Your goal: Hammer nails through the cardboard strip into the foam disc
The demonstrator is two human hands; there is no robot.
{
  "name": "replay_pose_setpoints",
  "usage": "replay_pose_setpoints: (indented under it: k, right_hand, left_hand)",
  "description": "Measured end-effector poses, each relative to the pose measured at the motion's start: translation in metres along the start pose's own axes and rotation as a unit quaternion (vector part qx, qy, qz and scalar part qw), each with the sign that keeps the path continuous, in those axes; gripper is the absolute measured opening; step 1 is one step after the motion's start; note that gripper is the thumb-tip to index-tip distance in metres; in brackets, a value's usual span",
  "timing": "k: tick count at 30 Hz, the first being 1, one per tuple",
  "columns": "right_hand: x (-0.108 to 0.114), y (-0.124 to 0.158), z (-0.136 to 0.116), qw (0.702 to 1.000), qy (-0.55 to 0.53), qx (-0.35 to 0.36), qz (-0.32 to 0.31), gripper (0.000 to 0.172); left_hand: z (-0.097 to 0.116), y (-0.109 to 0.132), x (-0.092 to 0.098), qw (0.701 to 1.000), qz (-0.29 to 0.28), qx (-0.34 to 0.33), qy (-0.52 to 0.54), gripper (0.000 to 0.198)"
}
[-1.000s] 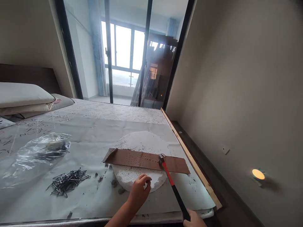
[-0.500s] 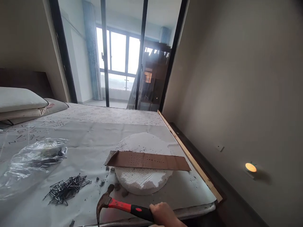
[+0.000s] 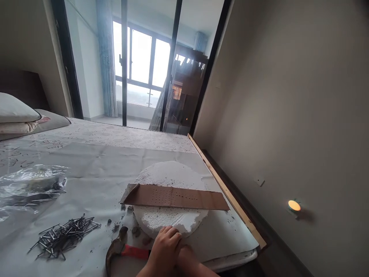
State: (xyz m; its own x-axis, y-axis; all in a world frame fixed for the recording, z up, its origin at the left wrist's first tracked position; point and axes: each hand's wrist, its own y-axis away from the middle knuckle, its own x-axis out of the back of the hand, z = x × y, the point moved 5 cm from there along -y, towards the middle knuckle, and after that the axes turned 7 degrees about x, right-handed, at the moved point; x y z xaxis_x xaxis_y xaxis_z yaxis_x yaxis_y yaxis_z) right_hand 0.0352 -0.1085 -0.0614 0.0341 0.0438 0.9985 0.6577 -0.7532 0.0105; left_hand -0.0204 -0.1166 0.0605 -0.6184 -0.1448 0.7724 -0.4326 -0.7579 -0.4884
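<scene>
Two hands: both sit at the near edge of the bed (image 3: 95,161), bunched over the hammer (image 3: 121,249)
Left hand (image 3: 165,250): on top, fingers curled down over the red and black grip of the hammer, fingertips close to the near rim of the foam disc (image 3: 170,221); closed around the handle as far as I can judge
Right hand (image 3: 192,261): mostly covered by the left hand and cut by the bottom of the frame; whether it grips the handle or only rests there, I cannot tell
Hammer: lying low on the bed cover, head pointing left, just left of the hands, between the nail pile (image 3: 62,236) and the foam disc
Brown strip (image 3: 174,197): flat across the top of the foam disc, overhanging on both sides, with rows of small holes or nail heads in its left half
Other things: clear plastic bag (image 3: 27,186) far left, pillows (image 3: 17,115) at the far left, crumbs of debris (image 3: 127,227) beside the disc
Risk: loose nails lie close to the hammer head and could scatter if it sweeps left; the overhanging strip could tip if pressed at an end; foam may crumble further under load
Hard to make out: the handle under the hands, and whether the dots in the strip are holes or nails
</scene>
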Motion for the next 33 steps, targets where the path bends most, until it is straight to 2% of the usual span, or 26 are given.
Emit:
replay_pose_setpoints:
  k: [4,7,8,11,14,17,21,25,29,33]
  right_hand:
    - [0.015,0.015,0.003,1.000,-0.014,-0.011,0.020,0.033]
    - [0.050,0.030,0.008,0.999,-0.017,-0.007,0.046,0.020]
    - [0.066,0.033,0.014,0.998,-0.016,-0.006,0.059,0.021]
    - [0.120,0.028,0.048,0.989,0.013,-0.029,0.143,0.023]
    - [0.150,-0.003,0.094,0.986,0.038,-0.051,0.153,0.024]
    - [0.147,-0.043,0.126,0.991,0.059,-0.050,0.108,0.014]
    - [0.123,-0.076,0.138,0.995,0.085,-0.041,0.027,0.016]
    - [0.113,-0.084,0.135,0.993,0.111,-0.026,-0.031,0.018]
    - [0.115,-0.088,0.131,0.988,0.137,-0.004,-0.066,0.017]
    - [0.117,-0.095,0.130,0.984,0.155,0.023,-0.084,0.016]
  left_hand:
    - [-0.009,-0.016,-0.004,0.998,-0.025,0.056,-0.001,0.013]
    - [-0.019,-0.025,-0.009,0.994,-0.028,0.106,-0.003,0.019]
    - [-0.023,-0.028,-0.010,0.992,-0.029,0.121,-0.007,0.022]
    - [-0.030,-0.039,-0.017,0.987,-0.051,0.152,-0.029,0.030]
    - [-0.034,-0.052,-0.023,0.979,-0.089,0.173,-0.059,0.039]
    - [-0.036,-0.063,-0.029,0.971,-0.116,0.193,-0.079,0.045]
    - [-0.041,-0.073,-0.037,0.962,-0.141,0.216,-0.088,0.042]
    - [-0.047,-0.076,-0.046,0.959,-0.148,0.227,-0.081,0.045]
    - [-0.052,-0.079,-0.054,0.962,-0.135,0.219,-0.096,0.056]
    - [-0.055,-0.083,-0.058,0.961,-0.138,0.209,-0.121,0.058]
